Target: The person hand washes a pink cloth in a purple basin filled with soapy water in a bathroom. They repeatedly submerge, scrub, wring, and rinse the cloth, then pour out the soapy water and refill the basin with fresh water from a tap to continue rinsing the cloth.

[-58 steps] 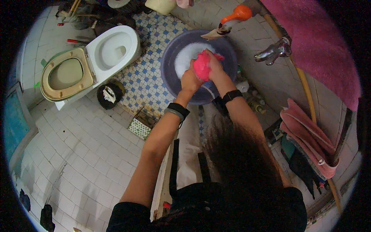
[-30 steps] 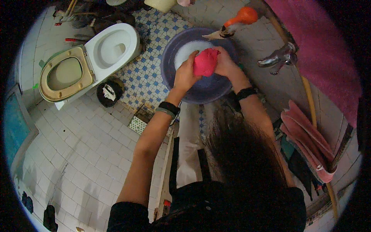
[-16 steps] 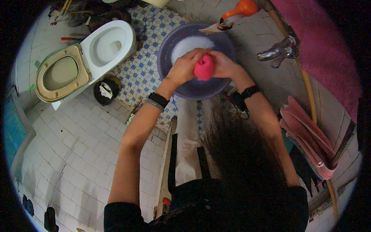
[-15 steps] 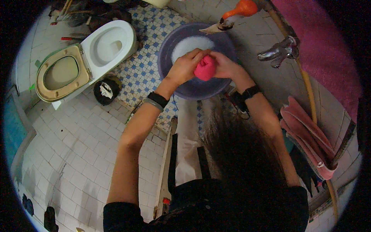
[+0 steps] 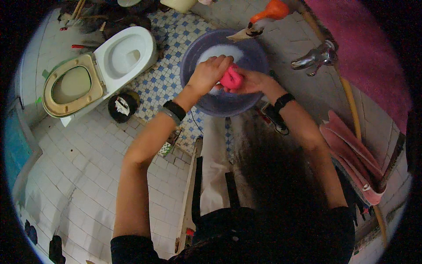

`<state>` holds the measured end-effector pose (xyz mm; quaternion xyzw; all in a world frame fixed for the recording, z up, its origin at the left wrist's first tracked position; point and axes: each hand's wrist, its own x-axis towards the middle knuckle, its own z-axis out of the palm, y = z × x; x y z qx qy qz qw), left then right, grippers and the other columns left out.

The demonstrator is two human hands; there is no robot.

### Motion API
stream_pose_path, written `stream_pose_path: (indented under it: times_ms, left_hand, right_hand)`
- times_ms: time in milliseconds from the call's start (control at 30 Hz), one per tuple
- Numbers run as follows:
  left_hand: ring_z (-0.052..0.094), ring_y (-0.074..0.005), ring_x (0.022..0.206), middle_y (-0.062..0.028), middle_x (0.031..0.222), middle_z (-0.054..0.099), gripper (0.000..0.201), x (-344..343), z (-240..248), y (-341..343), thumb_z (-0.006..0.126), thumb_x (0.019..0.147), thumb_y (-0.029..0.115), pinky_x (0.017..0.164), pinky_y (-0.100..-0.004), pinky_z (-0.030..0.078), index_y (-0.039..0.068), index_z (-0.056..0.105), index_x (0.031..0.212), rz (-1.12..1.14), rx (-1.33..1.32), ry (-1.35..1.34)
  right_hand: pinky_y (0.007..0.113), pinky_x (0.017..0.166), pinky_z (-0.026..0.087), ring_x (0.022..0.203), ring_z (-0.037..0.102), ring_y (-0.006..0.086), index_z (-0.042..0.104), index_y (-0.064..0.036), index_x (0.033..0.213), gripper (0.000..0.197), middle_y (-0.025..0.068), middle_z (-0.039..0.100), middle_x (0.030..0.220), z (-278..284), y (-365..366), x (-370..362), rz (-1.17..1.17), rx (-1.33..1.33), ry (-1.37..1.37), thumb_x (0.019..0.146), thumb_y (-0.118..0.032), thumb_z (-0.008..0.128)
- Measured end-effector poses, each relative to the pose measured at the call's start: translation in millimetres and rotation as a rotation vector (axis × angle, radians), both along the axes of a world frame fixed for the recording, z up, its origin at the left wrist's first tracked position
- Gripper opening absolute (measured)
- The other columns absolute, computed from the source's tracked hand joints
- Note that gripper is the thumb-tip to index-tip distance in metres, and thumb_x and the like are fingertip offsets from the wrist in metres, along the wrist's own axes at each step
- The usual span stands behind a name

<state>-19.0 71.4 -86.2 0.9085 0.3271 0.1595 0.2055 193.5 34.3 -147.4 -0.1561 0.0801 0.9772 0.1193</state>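
Both my hands are above a round purple basin (image 5: 190, 86) with white suds (image 5: 226, 50) in it. Between them is a bright pink, bunched-up cloth (image 5: 231, 79); its exact kind does not show. My left hand (image 5: 212, 72) presses on the cloth from the left and top, its fingers closed. My right hand (image 5: 252, 82) cups it from the right and below, with the fingers partly hidden under it. A dark band circles each wrist.
A white toilet (image 5: 125, 48) with a beige seat is at the left, beside a small black bin (image 5: 123, 107). A chrome tap (image 5: 314, 58) juts from the right. Near it lie an orange-handled object (image 5: 274, 11), a yellow hose (image 5: 351, 103) and hanging pink cloths (image 5: 351, 154).
My hands have shifted their hold: the left sits higher on the pink cloth, and the right has turned more palm-up beneath it. The cloth is rolled differently.
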Motion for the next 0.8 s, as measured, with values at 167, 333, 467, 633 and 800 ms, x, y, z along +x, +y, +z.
stream_pose_path:
  times_ms: [167,333,467,633,800]
  left_hand:
    - [0.069,-0.0335,0.085,-0.0118,0.106,0.065,0.043,-3,-10,11,0.058,0.086,0.011,0.069,-0.0428,0.058,0.01,0.052,0.129,-0.162,-0.075,0.219]
    - [0.071,-0.0316,0.079,-0.0129,0.094,0.069,0.03,10,-31,6,0.059,0.088,0.013,0.065,-0.0413,0.058,0.008,0.055,0.118,-0.138,-0.104,0.388]
    - [0.073,-0.0281,0.085,-0.0102,0.09,0.073,0.02,20,-49,-9,0.063,0.085,0.013,0.069,-0.0386,0.058,0.007,0.064,0.104,-0.054,-0.181,0.521]
    - [0.073,-0.0266,0.092,-0.0089,0.101,0.075,0.019,34,-63,-20,0.065,0.086,0.015,0.074,-0.0371,0.059,0.011,0.076,0.1,0.027,-0.349,0.786]
    - [0.073,-0.025,0.096,-0.0089,0.104,0.075,0.02,45,-65,-24,0.066,0.086,0.019,0.078,-0.0349,0.059,0.013,0.079,0.1,0.011,-0.488,1.028]
  right_hand:
    - [0.038,0.089,0.058,0.113,0.063,0.0254,0.044,-0.005,0.14,0.068,0.0136,0.058,0.132,-21,3,-3,0.138,0.261,-0.422,0.087,-0.031,0.077]
    - [0.035,0.077,0.059,0.1,0.066,0.0209,0.057,-0.0095,0.127,0.055,0.0065,0.067,0.115,-27,5,-17,0.239,0.491,-0.779,0.082,-0.029,0.081]
    - [0.031,0.062,0.056,0.082,0.069,0.0162,0.069,-0.0104,0.106,0.04,0.0055,0.073,0.095,-39,-5,-35,0.398,0.817,-0.927,0.073,-0.026,0.084]
    - [0.034,0.059,0.055,0.07,0.07,0.0166,0.074,-0.0118,0.086,0.033,0.0056,0.074,0.082,-65,-23,-55,0.594,1.367,-1.189,0.066,-0.037,0.082]
    - [0.04,0.069,0.056,0.073,0.071,0.027,0.073,-0.0095,0.078,0.037,0.0078,0.072,0.076,-85,-55,-69,0.121,1.307,-1.269,0.065,-0.043,0.082]
